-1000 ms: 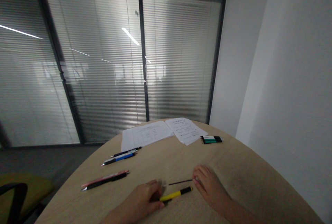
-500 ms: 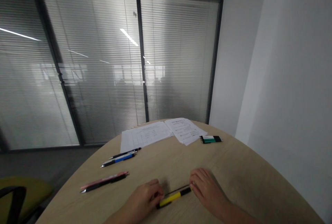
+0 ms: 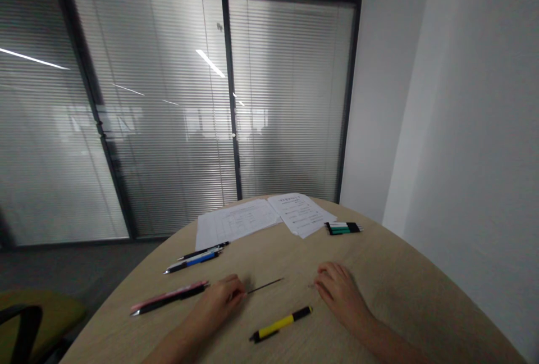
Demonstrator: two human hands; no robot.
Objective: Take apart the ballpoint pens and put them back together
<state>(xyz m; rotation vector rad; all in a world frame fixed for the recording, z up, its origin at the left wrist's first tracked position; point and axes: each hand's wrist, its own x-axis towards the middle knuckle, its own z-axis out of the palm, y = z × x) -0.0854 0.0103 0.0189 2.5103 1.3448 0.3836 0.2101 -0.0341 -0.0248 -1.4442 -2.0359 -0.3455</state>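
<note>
While the left hand (image 3: 223, 296) keeps its fingers closed on the near-left end of a thin dark pen refill (image 3: 265, 286), the refill's long axis runs rightward and slightly far, its free tip aimed at the right hand (image 3: 340, 292). That hand lies palm down on the round wooden table (image 3: 400, 296), fingers loose, gripping nothing visible. A yellow-and-black pen (image 3: 281, 323) lies nearer, between both hands, angled likewise, touching neither.
</note>
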